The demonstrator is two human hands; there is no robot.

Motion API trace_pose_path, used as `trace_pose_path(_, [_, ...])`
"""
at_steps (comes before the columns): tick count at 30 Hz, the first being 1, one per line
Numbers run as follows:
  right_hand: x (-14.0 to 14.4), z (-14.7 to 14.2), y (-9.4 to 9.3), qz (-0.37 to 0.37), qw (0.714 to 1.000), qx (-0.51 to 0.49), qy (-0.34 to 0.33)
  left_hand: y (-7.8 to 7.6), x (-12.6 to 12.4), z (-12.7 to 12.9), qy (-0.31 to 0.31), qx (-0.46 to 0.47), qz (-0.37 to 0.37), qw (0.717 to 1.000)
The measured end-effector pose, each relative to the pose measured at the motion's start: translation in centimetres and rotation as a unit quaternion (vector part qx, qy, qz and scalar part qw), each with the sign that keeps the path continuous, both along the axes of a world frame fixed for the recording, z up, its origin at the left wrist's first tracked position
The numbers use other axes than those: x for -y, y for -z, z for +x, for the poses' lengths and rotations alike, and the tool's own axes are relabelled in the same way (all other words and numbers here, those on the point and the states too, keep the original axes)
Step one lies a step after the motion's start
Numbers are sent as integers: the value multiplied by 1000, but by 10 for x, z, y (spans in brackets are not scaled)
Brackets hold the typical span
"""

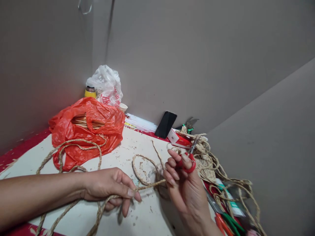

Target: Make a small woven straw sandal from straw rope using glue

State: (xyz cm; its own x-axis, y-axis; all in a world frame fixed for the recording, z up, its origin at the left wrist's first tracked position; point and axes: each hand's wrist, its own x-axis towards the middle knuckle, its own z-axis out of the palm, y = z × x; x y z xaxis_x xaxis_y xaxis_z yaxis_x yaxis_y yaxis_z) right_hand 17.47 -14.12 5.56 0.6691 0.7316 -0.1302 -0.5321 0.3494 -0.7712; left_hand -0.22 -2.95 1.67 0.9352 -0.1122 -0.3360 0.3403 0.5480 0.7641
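Observation:
My left hand (112,188) pinches a braided straw rope (145,187) between thumb and fingers, low at the centre. The rope runs right to my right hand (183,188), whose fingers also touch it. Red-handled scissors (190,160) hang on my right hand's fingers, blades pointing up and away. More of the rope loops (144,164) on the white tabletop (137,144) just beyond both hands and trails left toward the red bag.
A red plastic bag (86,131) with straw inside lies at the left. Behind it stand a white bag (107,85), a yellow bottle (90,92) and a small cup (122,107). A black phone (165,124) leans on the wall. Tangled rope (211,164), pliers (226,223) and cutters (189,124) crowd the right.

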Motion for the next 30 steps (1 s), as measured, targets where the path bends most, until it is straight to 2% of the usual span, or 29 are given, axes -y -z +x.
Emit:
trace_pose_path(5, [0,3,-5,-2,1000,2,8,-1,-3,2,-31,25,15,999])
trace_pose_path(10, [4,7,-7,-5,1000,7,-5,3,-3,1,25,37,18,999])
trace_pose_path(16, [2,11,-2,-8,1000,-3,-24,-8,-1,-3,100,30,105,989])
trace_pose_path(19, [-1,7,2,-14,999,-18,-31,-12,2,-5,99,31,161,981])
trace_pose_path(21, [-1,1,3,-14,1000,-20,-18,-8,2,-4,90,23,181,979])
trace_pose_path(23, [1,-6,2,-13,1000,-22,-14,-2,2,0,77,5,157,985])
trace_pose_path(26, [4,-17,-1,-5,999,-19,-26,7,4,5,37,17,78,996])
trace_pose_path(30, [7,-29,-1,4,1000,-12,-17,10,11,7,-1,32,22,999])
